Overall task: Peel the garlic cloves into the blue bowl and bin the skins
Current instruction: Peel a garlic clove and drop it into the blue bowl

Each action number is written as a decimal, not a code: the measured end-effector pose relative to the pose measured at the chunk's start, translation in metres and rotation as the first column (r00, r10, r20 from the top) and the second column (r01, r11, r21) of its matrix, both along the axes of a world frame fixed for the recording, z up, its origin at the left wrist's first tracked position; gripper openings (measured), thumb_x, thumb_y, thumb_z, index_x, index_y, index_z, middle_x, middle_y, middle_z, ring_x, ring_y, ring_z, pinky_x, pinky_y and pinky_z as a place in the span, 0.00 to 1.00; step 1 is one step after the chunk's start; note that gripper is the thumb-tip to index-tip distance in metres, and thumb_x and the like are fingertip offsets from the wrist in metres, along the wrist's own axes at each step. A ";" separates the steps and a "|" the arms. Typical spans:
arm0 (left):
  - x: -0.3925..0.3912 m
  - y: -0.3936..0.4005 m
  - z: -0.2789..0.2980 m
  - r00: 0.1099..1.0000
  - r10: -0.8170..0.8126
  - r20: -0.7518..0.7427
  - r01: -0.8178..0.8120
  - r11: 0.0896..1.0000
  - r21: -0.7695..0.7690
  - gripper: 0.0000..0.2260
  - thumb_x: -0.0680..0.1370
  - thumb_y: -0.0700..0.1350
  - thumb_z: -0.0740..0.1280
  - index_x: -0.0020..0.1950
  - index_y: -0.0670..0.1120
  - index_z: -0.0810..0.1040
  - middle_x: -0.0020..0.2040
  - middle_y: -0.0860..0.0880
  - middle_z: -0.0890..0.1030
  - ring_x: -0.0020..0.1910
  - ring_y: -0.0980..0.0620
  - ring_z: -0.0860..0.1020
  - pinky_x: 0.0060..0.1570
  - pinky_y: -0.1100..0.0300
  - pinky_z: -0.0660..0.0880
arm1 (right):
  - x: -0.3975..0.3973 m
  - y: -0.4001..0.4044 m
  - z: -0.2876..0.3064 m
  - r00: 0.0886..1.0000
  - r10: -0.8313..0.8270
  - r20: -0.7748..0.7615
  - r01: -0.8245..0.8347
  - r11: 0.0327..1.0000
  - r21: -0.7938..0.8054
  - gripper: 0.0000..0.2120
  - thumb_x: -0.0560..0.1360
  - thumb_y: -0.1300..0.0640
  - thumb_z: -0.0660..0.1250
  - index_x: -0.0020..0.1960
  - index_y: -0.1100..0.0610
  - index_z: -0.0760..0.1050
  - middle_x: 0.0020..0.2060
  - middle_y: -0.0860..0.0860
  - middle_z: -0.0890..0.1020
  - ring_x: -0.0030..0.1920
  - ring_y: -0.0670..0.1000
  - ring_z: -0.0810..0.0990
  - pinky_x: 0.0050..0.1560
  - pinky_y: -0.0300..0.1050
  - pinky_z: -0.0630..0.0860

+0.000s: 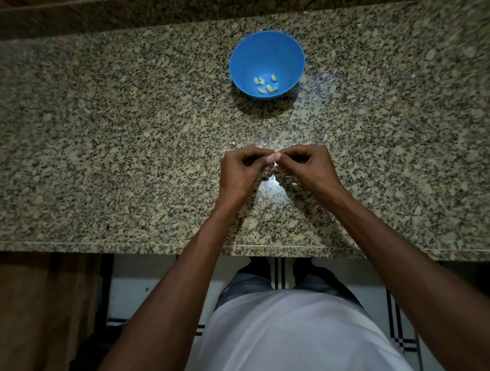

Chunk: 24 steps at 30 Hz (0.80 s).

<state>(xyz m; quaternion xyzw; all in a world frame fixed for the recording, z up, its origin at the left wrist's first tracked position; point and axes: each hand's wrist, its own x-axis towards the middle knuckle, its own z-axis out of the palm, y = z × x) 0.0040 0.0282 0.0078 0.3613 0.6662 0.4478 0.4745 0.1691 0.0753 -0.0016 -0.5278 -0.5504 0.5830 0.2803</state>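
Five or so peeled cloves point(266, 85) lie at the bottom of the blue bowl point(289, 49), so a good part of the peeling looks done. One more clove point(274, 157) is being worked now, held above the counter point(97, 135) between the two hands, well short of the bowl. The left hand point(239, 170) has its fingers curled and its grip pinches one end of the clove; the right hand point(311, 166) is curled likewise and pinches the other end, where a pale sliver of skin point(359, 161) seems to be lifting; it is too small to be sure.

Still to do, by my reading: finish this clove, drop it in the bowl, then gather the skins. A few thin scraps point(268, 174) lie on the counter just under the hands, hard to tell from the speckle. No bin shows, and no unpeeled cloves are plainly visible elsewhere, so I cannot say how many remain.

The bowl is smooth, round plastic with steep, tapering walls. The cloves are small, pale, plump ovals. The counter is polished granite, flecked tan, grey and black, with a glare spot below the hands. The skin looks papery and light, likely to cling to fingers or drift.
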 end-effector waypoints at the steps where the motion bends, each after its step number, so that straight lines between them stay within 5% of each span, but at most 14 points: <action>1: 0.001 0.000 0.000 0.999 0.024 0.036 -0.024 1.000 -0.011 0.11 0.75 0.41 0.78 0.55 0.38 0.86 0.50 0.45 0.88 0.51 0.49 0.87 0.53 0.49 0.84 | 0.000 0.000 0.000 1.000 -0.013 -0.010 0.013 1.000 -0.017 0.11 0.75 0.51 0.78 0.52 0.58 0.87 0.42 0.53 0.88 0.44 0.58 0.88 0.49 0.58 0.86; 8: 0.007 -0.007 0.002 0.881 0.309 0.358 -0.266 0.950 -0.165 0.09 0.76 0.33 0.74 0.56 0.35 0.84 0.47 0.44 0.88 0.47 0.49 0.87 0.49 0.60 0.84 | -0.006 -0.005 0.002 0.935 -0.271 -0.229 0.169 0.908 -0.384 0.08 0.78 0.60 0.75 0.53 0.65 0.85 0.46 0.61 0.87 0.49 0.57 0.87 0.56 0.50 0.85; 14: -0.002 -0.010 -0.008 0.990 0.085 -0.109 -0.100 0.986 -0.133 0.08 0.76 0.36 0.76 0.55 0.43 0.86 0.52 0.48 0.87 0.49 0.53 0.86 0.48 0.61 0.84 | 0.016 0.000 0.002 0.978 -0.200 -0.063 0.181 0.956 -0.233 0.08 0.77 0.62 0.76 0.55 0.62 0.85 0.45 0.58 0.88 0.46 0.58 0.88 0.51 0.55 0.86; 21: 0.016 -0.009 -0.019 0.863 -0.165 -0.478 0.131 0.986 -0.102 0.08 0.79 0.38 0.72 0.57 0.44 0.86 0.55 0.47 0.86 0.47 0.57 0.83 0.48 0.70 0.79 | 0.023 0.028 0.007 0.979 -0.092 0.183 0.093 0.996 0.002 0.08 0.75 0.62 0.76 0.54 0.58 0.86 0.43 0.52 0.88 0.43 0.51 0.89 0.48 0.53 0.87; 24: 0.019 -0.013 -0.023 0.799 -0.226 -0.558 0.215 0.973 -0.085 0.09 0.81 0.40 0.70 0.60 0.44 0.85 0.57 0.49 0.81 0.50 0.54 0.81 0.51 0.61 0.81 | 0.022 0.038 0.007 0.964 -0.065 0.258 0.052 0.997 0.057 0.08 0.75 0.60 0.76 0.54 0.57 0.87 0.44 0.51 0.88 0.42 0.49 0.88 0.46 0.49 0.87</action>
